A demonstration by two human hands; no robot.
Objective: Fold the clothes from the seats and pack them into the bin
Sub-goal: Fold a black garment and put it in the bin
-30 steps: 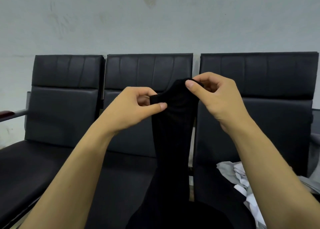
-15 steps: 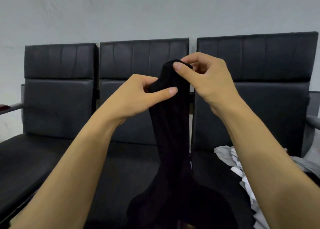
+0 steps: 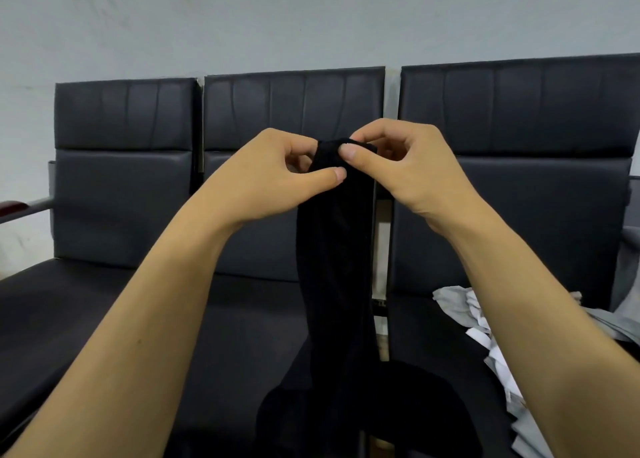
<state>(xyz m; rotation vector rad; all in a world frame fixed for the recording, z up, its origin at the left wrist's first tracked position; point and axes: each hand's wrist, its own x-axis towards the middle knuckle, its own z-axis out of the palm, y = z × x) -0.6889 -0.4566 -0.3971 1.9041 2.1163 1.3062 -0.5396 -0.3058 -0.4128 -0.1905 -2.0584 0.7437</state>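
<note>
Waiting area, we judge: linked row of black padded seats (image 3: pixel 298 118) behind our grip, metal armrest (image 3: pixel 34 204) far left, bare pale plastered wall (image 3: pixel 311 17) behind.

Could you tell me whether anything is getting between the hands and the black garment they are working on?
Nothing visible does: the left hand and right hand both pinch the top edge of the black garment directly. The bin is not in view, so the way there cannot be judged.

Soft, even light (no hard shadows), perhaps slight wide-angle bowing at edges, black cloth (image 3: pixel 337 249) detail-less.
</note>
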